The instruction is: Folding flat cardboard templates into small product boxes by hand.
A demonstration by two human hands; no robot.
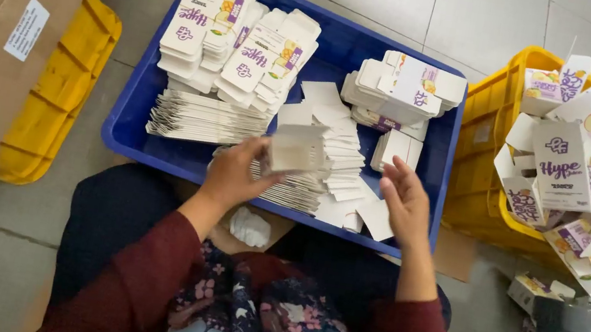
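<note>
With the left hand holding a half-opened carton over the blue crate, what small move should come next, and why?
Probably bring the right hand across to the small white carton and help square it up. The left hand grips it alone, the carton looks only partly opened, and the right hand hangs empty just beside it above the flat blanks in the blue crate.

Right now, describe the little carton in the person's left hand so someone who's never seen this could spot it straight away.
Start at the big blue tray on the floor, filled with stacks of flat white cartons. Above its near edge, the left hand holds a small white carton. Unlike the flat stacks around it, this one is popped open into a box shape and lifted off the pile.
</note>
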